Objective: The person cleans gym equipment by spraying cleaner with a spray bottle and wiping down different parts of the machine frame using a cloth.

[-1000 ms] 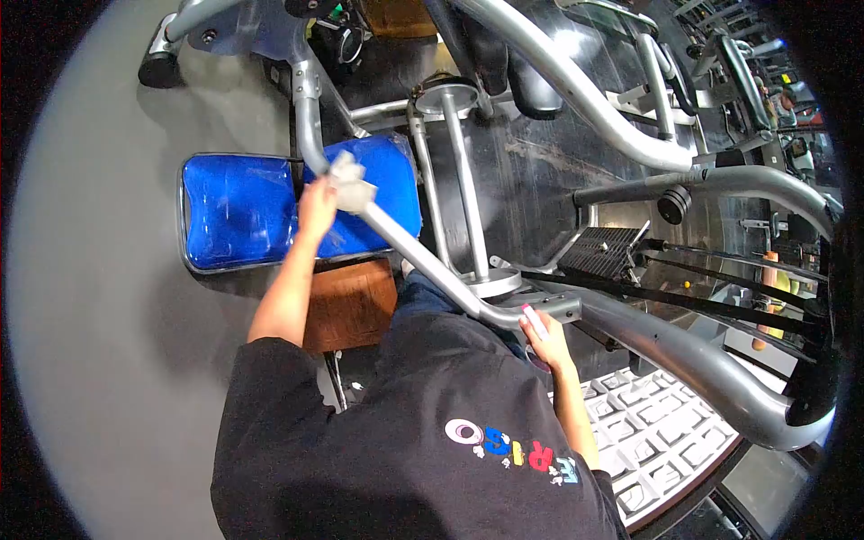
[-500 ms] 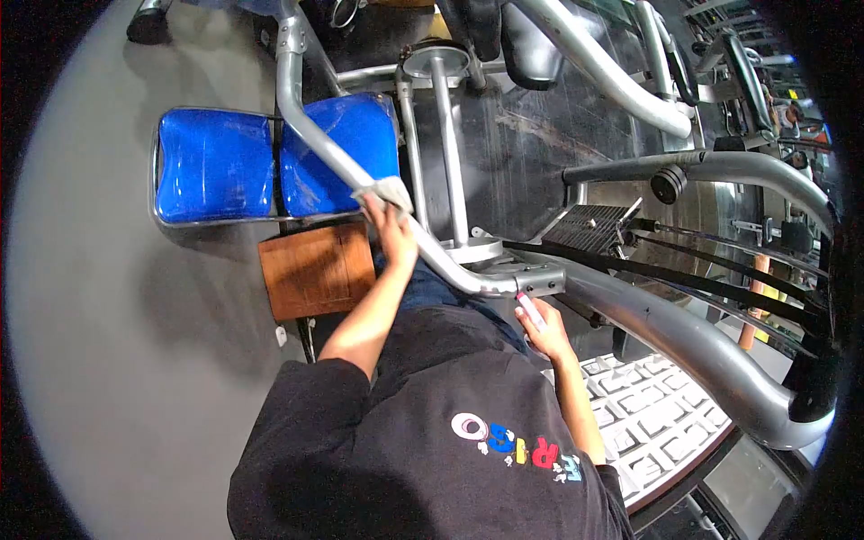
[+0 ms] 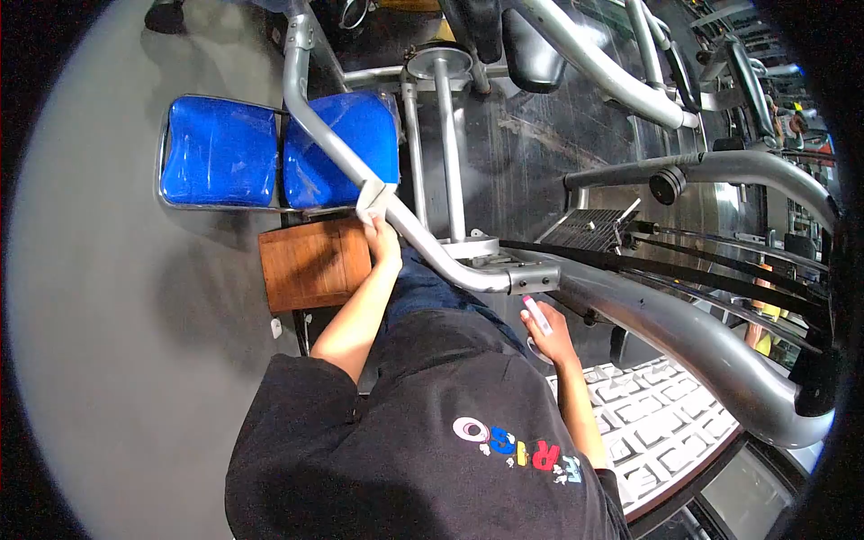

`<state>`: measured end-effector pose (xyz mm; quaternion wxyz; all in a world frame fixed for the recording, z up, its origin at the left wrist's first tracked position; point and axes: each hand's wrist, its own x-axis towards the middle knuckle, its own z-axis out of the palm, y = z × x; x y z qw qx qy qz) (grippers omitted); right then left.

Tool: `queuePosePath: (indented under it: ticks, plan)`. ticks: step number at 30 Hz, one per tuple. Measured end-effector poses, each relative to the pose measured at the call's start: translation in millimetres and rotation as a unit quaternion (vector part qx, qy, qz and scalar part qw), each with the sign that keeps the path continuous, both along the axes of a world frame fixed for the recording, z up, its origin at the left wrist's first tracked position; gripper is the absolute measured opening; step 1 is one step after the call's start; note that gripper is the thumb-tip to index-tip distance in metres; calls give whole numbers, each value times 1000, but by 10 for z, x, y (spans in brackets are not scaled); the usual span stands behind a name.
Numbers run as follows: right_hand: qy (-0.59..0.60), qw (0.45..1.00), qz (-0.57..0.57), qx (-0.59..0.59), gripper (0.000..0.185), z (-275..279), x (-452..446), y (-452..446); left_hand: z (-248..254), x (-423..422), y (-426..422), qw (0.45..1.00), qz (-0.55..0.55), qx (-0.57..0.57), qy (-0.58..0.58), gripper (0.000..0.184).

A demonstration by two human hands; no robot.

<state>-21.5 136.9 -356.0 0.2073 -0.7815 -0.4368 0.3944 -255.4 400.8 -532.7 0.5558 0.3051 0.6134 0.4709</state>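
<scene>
My left hand (image 3: 384, 243) grips a pale cloth (image 3: 371, 200), which is folded around the slanting silver tube (image 3: 333, 148) of a gym machine. Some of its fingers are hidden behind the cloth and the tube. Lower right, my right hand (image 3: 551, 335) is closed around a slim white stick-like tube with a pink end (image 3: 537, 317); its exact kind is unclear. This hand is just below the bolted bracket (image 3: 534, 278) where the silver tube joins a thicker frame tube (image 3: 666, 322), and does not touch it.
A blue padded chair (image 3: 220, 153) and a brown wooden stool (image 3: 310, 264) stand to the left. Black machine pads (image 3: 533, 52) and more silver frame tubes (image 3: 621, 81) are at the top. A white brick-patterned panel (image 3: 661, 418) lies at lower right.
My left hand has shifted down to the near side of the tube, and the cloth now wraps around it instead of lying on top. My right hand has moved slightly away from the bracket.
</scene>
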Motion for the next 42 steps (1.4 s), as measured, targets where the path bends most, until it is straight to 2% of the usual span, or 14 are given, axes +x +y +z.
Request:
queuePosePath:
  ticks: [2, 5, 10, 13, 16, 19, 21, 22, 28, 32, 35, 36, 39, 42]
  plan:
    - [15, 1000, -12, -3, 35, -16, -35, 0, -85, -58, 8, 999, 50, -7, -12, 43]
    - [47, 998, -39, -8, 32, -41, -125, 56, -386, -167, 36, 944, 117, -295, -94, 55]
    - [54, 998, -17, -37, 30, 51, -274, 353, -635, 12, -126, 956, 69, -283, 14, 62]
    - [34, 999, -3, 10, 31, 78, -364, 568, -1, 121, -166, 949, -9, -299, 95, 66]
    - [43, 999, 6, -1, 31, 34, -400, 775, -11, 59, 177, 950, 3, -306, -55, 58]
    - [28, 999, 23, -8, 31, 98, -472, 1064, -870, -165, 889, 931, -15, -246, -269, 28]
    - [13, 999, 33, -20, 31, 88, -499, 1236, -112, -207, 1506, 919, 23, -252, -303, 29]
    - [23, 999, 31, -15, 31, 38, -518, 1301, -712, -465, 1906, 940, 1, -214, -265, 31]
    - [19, 998, 44, -30, 31, 0, -652, 1762, 13, -818, 2993, 982, 73, -153, -87, 53]
    - [13, 999, 41, 4, 32, -26, -754, 1928, 208, -728, 2565, 982, 63, -170, -51, 55]
    - [21, 998, 53, 4, 33, -80, -785, 2041, -639, -769, 1687, 963, -63, -245, -92, 55]
    - [36, 998, 54, -11, 33, 0, -813, 2114, -163, -614, 1336, 952, -73, -298, 5, 52]
    - [86, 996, 38, -7, 38, -5, -821, 2119, -598, -730, 587, 878, -169, -389, -223, 61]
    - [38, 996, 83, 8, 39, -8, -743, 2118, -519, -802, 836, 869, -203, -281, -353, 57]
